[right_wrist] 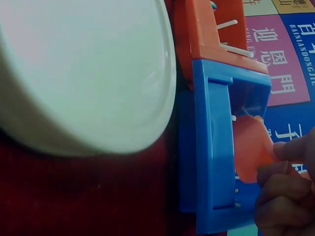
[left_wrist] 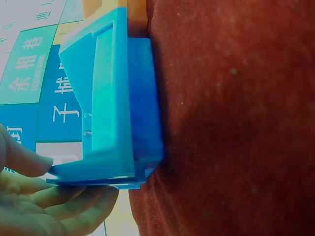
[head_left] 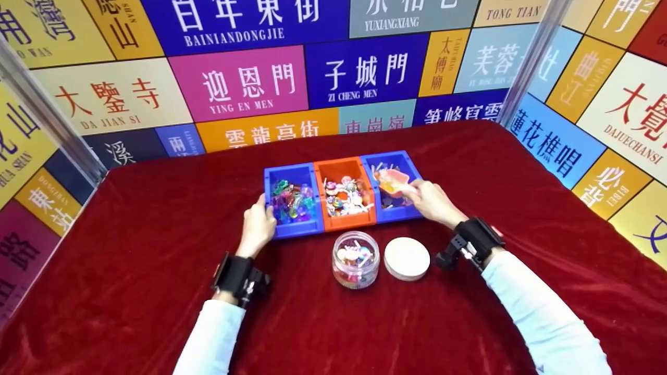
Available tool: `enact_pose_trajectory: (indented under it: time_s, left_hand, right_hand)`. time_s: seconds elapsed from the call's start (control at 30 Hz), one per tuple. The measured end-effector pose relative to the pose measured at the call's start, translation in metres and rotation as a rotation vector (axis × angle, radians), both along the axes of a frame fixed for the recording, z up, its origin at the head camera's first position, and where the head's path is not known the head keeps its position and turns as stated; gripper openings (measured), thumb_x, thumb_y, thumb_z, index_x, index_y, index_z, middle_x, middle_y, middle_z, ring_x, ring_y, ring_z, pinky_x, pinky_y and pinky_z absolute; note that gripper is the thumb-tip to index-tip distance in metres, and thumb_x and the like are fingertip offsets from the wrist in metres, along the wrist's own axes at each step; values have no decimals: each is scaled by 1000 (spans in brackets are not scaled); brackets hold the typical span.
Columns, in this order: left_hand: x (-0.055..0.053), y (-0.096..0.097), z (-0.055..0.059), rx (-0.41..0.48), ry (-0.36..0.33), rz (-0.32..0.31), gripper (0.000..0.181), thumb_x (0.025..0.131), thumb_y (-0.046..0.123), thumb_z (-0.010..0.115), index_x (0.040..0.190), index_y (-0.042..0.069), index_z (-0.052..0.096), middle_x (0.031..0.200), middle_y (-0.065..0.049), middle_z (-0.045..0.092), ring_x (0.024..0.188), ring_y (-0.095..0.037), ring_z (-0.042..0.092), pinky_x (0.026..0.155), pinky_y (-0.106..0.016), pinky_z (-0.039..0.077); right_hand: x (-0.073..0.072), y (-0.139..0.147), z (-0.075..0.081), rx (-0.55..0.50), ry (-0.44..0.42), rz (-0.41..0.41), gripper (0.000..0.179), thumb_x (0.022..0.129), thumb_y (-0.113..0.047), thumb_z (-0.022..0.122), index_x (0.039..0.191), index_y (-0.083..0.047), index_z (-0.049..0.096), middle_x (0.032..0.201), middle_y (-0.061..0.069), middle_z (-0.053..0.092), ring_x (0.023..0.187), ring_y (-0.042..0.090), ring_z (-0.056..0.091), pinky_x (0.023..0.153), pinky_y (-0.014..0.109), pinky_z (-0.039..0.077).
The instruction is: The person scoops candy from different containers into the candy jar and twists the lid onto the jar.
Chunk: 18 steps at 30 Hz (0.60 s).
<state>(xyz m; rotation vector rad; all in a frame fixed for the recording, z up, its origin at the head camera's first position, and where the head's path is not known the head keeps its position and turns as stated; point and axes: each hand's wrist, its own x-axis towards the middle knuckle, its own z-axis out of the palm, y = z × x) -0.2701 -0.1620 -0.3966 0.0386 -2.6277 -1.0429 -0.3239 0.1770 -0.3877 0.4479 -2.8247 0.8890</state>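
In the head view, my left hand (head_left: 259, 221) grips the outer wall of the left blue bin (head_left: 298, 229). The left wrist view shows thumb and fingers on either side of that bin's rim (left_wrist: 120, 98). My right hand (head_left: 435, 200) holds a small pink-orange scoop (head_left: 394, 179) by its handle over the right blue bin (head_left: 402, 213). Something light-coloured and yellowish lies in the scoop. The right wrist view shows the scoop (right_wrist: 248, 150) just past the bin's near wall, fingers curled round the handle. Between the blue bins sits an orange bin (head_left: 350, 223) of lollipops.
Shiny multicoloured pieces (head_left: 293, 203) fill part of the left bin. Before the bins stands an open clear jar (head_left: 356, 276) with lollipops inside, and beside it lies a white round lid (head_left: 407, 256). A red cloth (head_left: 156, 250) covers the table; printed panels rise behind.
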Motion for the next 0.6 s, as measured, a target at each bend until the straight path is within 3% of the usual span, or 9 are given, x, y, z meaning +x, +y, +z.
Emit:
enact_pose_trajectory:
  time_s: [0.2, 0.33, 0.5, 0.6]
  left_hand:
    - [1, 3, 0, 39, -29, -7, 45, 89, 3, 43, 129, -15, 32, 116, -33, 49, 107, -41, 49, 94, -44, 38]
    - [2, 7, -1, 45, 11, -5, 50, 89, 6, 44, 129, -19, 27, 126, -35, 39, 117, -42, 39, 101, -43, 30]
    - [6, 16, -2, 65, 201, 0, 53, 87, 11, 52, 128, -17, 32, 131, -33, 33, 122, -42, 32, 104, -45, 23]
    - [8, 23, 0, 98, 338, -36, 49, 86, 11, 55, 125, -13, 39, 132, -30, 34, 123, -39, 33, 105, -44, 24]
  right_hand:
    - [4, 10, 1, -67, -7, 4, 30, 90, -20, 51, 97, 7, 59, 80, 16, 61, 76, 26, 53, 68, 34, 41]
    - [8, 18, 2, -110, -8, 23, 29, 90, -19, 52, 98, 8, 59, 78, 14, 59, 71, 22, 51, 63, 29, 40]
    - [14, 27, 5, -181, -44, 71, 27, 90, -18, 52, 98, 7, 58, 76, 16, 59, 63, 19, 52, 53, 20, 41]
    - [17, 32, 7, -211, -50, 89, 25, 89, -17, 53, 97, 7, 59, 75, 15, 58, 60, 16, 52, 51, 18, 41]
